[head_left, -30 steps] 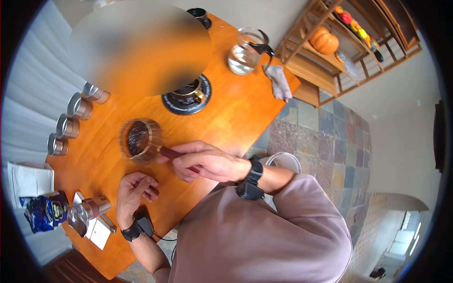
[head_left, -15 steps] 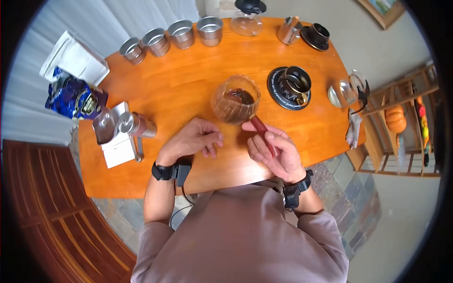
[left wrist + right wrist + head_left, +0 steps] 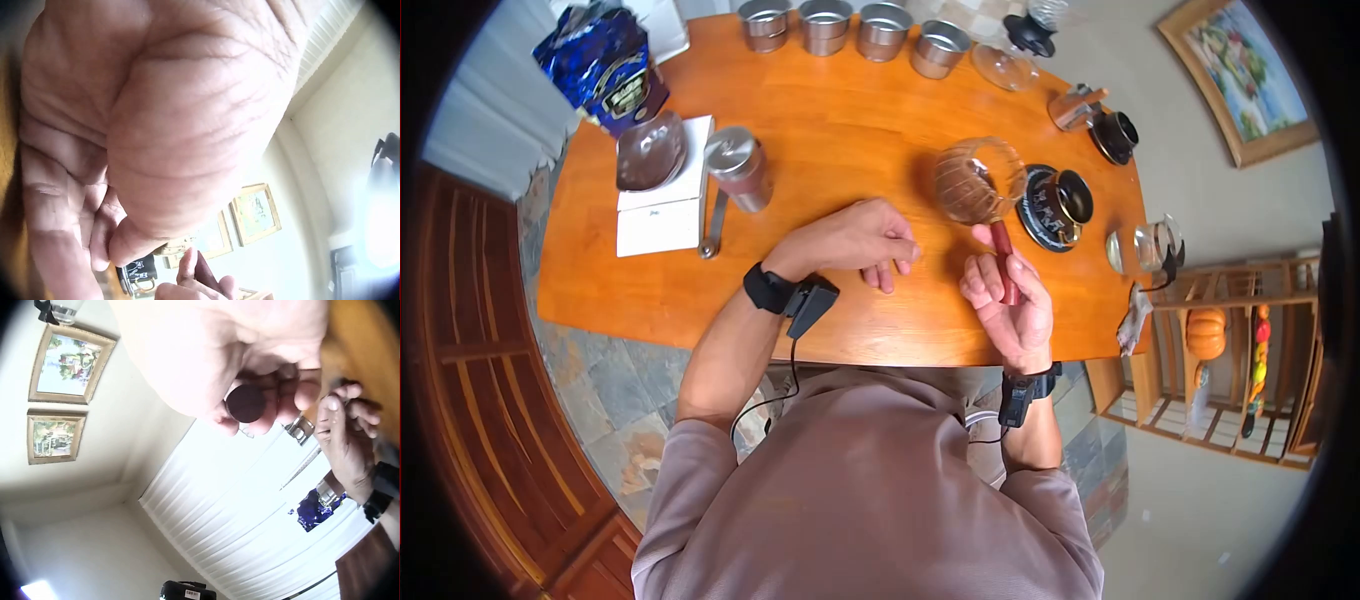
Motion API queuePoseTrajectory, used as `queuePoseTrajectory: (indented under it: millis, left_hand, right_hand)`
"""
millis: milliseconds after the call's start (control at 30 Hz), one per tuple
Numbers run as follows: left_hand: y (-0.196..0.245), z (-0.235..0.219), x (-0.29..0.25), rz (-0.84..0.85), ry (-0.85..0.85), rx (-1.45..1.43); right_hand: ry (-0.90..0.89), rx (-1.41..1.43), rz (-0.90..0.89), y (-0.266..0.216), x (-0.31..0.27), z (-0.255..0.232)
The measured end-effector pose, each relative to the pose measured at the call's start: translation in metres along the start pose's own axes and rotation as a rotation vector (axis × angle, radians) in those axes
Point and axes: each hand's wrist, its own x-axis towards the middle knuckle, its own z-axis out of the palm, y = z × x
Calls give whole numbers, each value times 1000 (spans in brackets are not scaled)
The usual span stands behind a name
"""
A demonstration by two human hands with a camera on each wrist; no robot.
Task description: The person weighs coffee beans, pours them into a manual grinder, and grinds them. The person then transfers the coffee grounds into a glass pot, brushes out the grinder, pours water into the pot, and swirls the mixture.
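Observation:
By its dark red handle (image 3: 1004,262), the right hand (image 3: 1018,305) holds a ribbed glass vessel (image 3: 980,182) with brown liquid in it, tilted over the table. In the right wrist view the handle's round dark end (image 3: 245,404) shows between thumb and fingers. The left hand (image 3: 862,240) hangs loosely curled over the table, left of the vessel, holding nothing. Just right of the vessel stands a black cup (image 3: 1068,200) with a gold handle, on a dark saucer (image 3: 1040,225) with white lettering.
Several metal cups (image 3: 885,32) line the back edge. At left are a blue bag (image 3: 605,75), a brown dish (image 3: 651,155) on a white scale (image 3: 662,232) and a metal grinder (image 3: 740,170). A glass jug (image 3: 1135,248) and grey cloth (image 3: 1135,318) lie at the right edge.
The head view has turned, so the table's left side shows more fully. The right hand keeps its grip on the red handle; the left stays loosely curled and empty.

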Motion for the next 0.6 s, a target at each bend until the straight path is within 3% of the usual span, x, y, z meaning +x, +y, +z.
queuePoseTrajectory:
  millis: [67,233,333,533,600]
  left_hand:
    - [-4,0,2,23,-14,27]
    - [-7,1,2,67,-20,50]
    - [-7,1,1,85,-24,29]
    - [-14,4,7,171,2,63]
    - [-11,2,6,153,-9,67]
  right_hand:
    - [78,-50,-60,4,2,4]
    - [17,-116,-76,12,11,-5]
    - [83,-152,-81,19,13,-4]
    - [11,-203,-89,30,12,-9]
    - [60,-232,-133,34,11,-7]
